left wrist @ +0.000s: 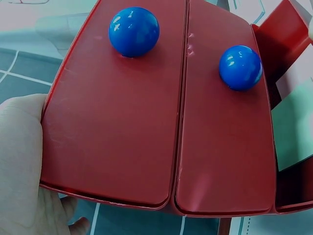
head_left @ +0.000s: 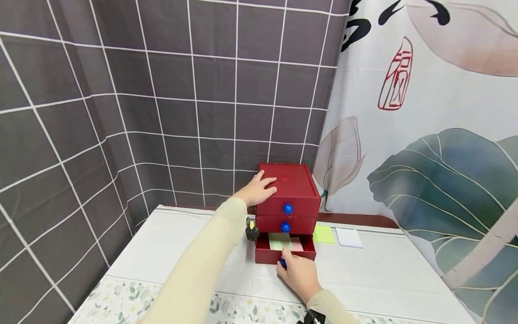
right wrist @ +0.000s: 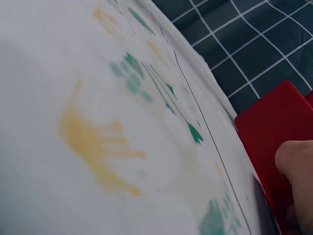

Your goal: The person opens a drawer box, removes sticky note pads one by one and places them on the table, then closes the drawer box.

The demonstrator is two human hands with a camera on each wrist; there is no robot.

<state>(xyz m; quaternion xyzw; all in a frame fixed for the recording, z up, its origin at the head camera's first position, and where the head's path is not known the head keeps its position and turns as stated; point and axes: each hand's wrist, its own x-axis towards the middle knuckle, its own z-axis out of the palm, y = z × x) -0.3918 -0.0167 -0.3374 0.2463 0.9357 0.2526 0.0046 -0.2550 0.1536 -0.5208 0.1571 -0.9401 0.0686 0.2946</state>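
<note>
A dark red three-drawer box (head_left: 289,182) stands at the back of the table, with a blue knob on each drawer. My left hand (head_left: 257,190) rests on its upper left edge, fingers spread over the top; in the left wrist view the same hand (left wrist: 22,161) lies against the box beside the top drawer (left wrist: 112,122). Below, my right hand (head_left: 300,274) pinches the blue knob (head_left: 283,263) of the bottom drawer (head_left: 265,255), which is pulled out. Inside that drawer lie a pale green paper pad (head_left: 279,241) and a pink one (head_left: 296,244). Both upper drawers are closed.
Right of the box, a yellow-green pad (head_left: 323,234) and a white pad (head_left: 349,238) lie on the white tablecloth (head_left: 388,270). A grey gridded curtain (head_left: 210,112) hangs behind and to the left, a lotus-print curtain (head_left: 356,189) to the right.
</note>
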